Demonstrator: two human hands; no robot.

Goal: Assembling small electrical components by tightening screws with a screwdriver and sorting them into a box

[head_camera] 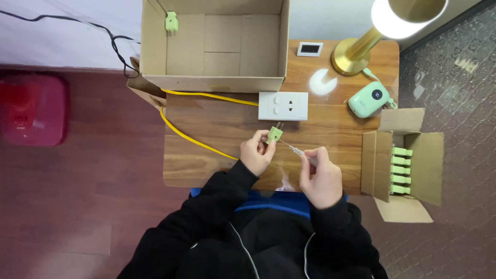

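Note:
My left hand (257, 152) pinches a small green plug (274, 134) with its metal prongs pointing up toward a white socket block (283, 106). My right hand (321, 175) grips a thin tester screwdriver (299, 152) with a clear handle, and its tip reaches toward the side of the plug. Both hands hover over the wooden table (206, 155), just below the socket block.
A large open cardboard box (155, 51) holding one green plug (171, 22) stands at the table's back. A small open box (429, 155) with several green plugs (401, 170) sits to the right. Also here: a yellow cable (191, 138), gold lamp (356, 51), mint green device (368, 99), small white display (309, 49), red stool (32, 108).

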